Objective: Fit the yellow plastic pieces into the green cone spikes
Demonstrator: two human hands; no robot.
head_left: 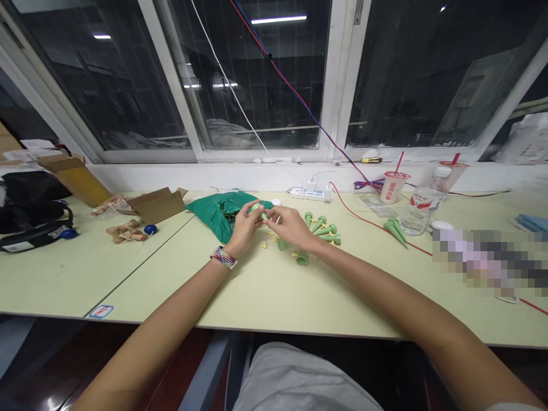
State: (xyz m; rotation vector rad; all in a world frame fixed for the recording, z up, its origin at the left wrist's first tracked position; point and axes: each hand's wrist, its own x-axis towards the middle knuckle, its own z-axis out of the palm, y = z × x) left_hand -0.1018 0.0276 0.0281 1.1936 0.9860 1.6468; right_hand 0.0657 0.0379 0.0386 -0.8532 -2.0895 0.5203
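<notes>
Over the middle of the table, my left hand (245, 231) and my right hand (290, 226) meet with their fingers closed on a small light-green plastic watering spike part (257, 208). Much of the part is hidden by the fingers. Several green plastic watering spikes (323, 229) lie fanned out just right of my right hand. Below the hands are small yellow valve pieces (264, 245), a green cap (281, 244) and another green hollow piece (302, 260). A crumpled green plastic bag (214, 211) rests beside my left hand, its opening towards the hand.
Behind the hands sits a white power strip (311, 194), with a red cable (355, 215) running right. A water bottle (422, 205), a drink cup (393, 187) and more green spikes (396, 230) stand or lie at right. Wooden toys (126, 231) and a cardboard box (160, 205) occupy the left.
</notes>
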